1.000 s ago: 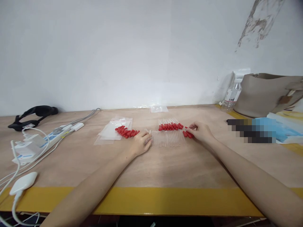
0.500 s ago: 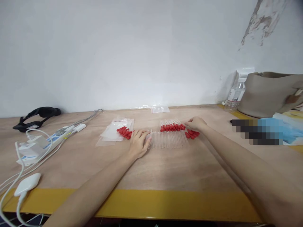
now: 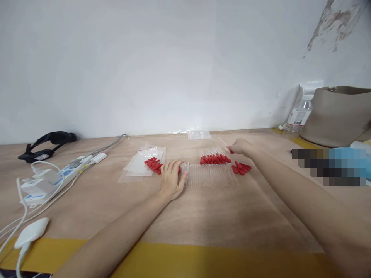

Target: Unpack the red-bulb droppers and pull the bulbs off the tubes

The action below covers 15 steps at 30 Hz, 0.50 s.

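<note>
My left hand [image 3: 172, 175] lies flat on the wooden table, fingertips touching the left end of a row of clear glass tubes [image 3: 210, 175]. My right hand [image 3: 241, 147] hovers behind that row, pinching a dropper [image 3: 223, 141] with a red bulb, its thin glass tip pointing up and to the left. Just below it lies a row of finished droppers with red bulbs [image 3: 215, 158]. Loose red bulbs sit in two piles, one [image 3: 153, 164] by my left hand on clear plastic bags [image 3: 139, 166], the other [image 3: 242, 168] under my right forearm.
A power strip [image 3: 66, 170] with white cables and a white adapter [image 3: 30, 231] lie at the left, behind them a black strap [image 3: 46, 139]. A water bottle [image 3: 300, 116], a beige bag [image 3: 339, 112] and blue cloth [image 3: 348, 156] stand at the right. A small clear bag [image 3: 198, 134] lies by the wall.
My right hand has left the right bulb pile and moved back and up, now holding a dropper over the finished row. My left hand stayed by the tubes. The view shifted left.
</note>
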Available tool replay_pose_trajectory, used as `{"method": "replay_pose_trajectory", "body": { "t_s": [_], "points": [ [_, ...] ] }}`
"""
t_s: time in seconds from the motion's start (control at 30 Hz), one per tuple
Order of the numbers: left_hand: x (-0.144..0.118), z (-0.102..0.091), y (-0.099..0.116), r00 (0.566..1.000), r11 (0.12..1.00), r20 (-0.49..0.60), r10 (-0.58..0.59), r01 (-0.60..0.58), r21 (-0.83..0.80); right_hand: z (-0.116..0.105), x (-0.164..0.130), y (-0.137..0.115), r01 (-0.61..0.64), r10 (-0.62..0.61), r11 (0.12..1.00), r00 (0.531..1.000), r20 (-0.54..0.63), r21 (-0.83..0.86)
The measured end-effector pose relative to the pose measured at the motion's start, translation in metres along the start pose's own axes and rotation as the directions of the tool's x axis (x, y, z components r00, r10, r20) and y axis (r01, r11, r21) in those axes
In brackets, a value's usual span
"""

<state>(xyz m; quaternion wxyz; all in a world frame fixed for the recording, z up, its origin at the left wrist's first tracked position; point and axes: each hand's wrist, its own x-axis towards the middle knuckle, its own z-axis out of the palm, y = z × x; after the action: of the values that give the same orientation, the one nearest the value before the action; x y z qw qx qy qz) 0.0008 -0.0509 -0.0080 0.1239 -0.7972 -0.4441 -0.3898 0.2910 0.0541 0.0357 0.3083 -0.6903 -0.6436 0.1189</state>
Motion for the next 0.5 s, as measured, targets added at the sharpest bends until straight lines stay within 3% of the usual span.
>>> {"method": "replay_pose_trajectory", "body": {
  "t_s": [0.13,0.2,0.27,0.4,0.5],
  "points": [
    [0.001,0.0,0.003,0.993,0.995,0.056,0.102,-0.102,0.009,-0.006,-0.042,-0.017,0.088,-0.089,0.996,0.996,0.026,0.03],
    [0.002,0.0,0.004,0.986,0.987,0.054,0.155,-0.157,0.026,0.001,-0.073,-0.024,0.327,-0.327,0.945,0.945,-0.001,0.011],
    [0.004,0.001,0.007,0.975,0.974,0.023,0.222,-0.223,0.049,0.012,-0.105,-0.028,0.484,-0.486,0.873,0.873,-0.028,-0.065],
    [0.007,0.003,0.011,0.909,0.909,-0.04,0.414,-0.41,0.078,0.033,-0.147,-0.033,0.615,-0.632,0.775,0.761,-0.147,-0.148],
    [0.006,0.004,0.011,0.837,0.836,-0.027,0.547,-0.544,0.069,0.042,-0.156,-0.034,0.669,-0.68,0.734,0.719,-0.147,-0.118]
  ]
}}
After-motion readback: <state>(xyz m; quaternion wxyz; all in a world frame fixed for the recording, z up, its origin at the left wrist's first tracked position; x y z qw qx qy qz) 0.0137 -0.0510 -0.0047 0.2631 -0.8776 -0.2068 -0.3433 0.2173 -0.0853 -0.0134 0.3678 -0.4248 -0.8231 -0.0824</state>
